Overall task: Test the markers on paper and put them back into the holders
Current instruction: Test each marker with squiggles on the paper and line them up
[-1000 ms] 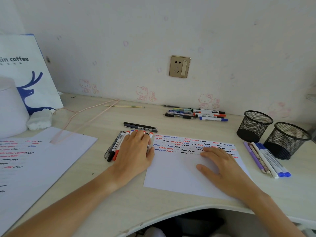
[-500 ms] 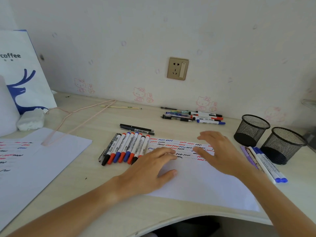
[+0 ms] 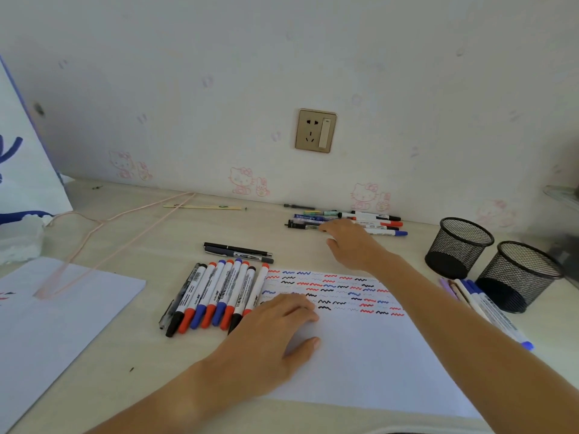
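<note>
Paper is being held flat while the far pens are being reached for.

The paper (image 3: pixel 360 355) is being pressed down by the left hand (image 3: pixel 275 336), its fingers flat and spread, just beside the row of markers (image 3: pixel 216 296), as it was half a second ago. The right hand (image 3: pixel 352 242), over the squiggles then, is now being stretched to the far pile of pens (image 3: pixel 369 222), fingers loose and gripping nothing. Two mesh holders (image 3: pixel 459 245) are being left standing at the right.
</note>
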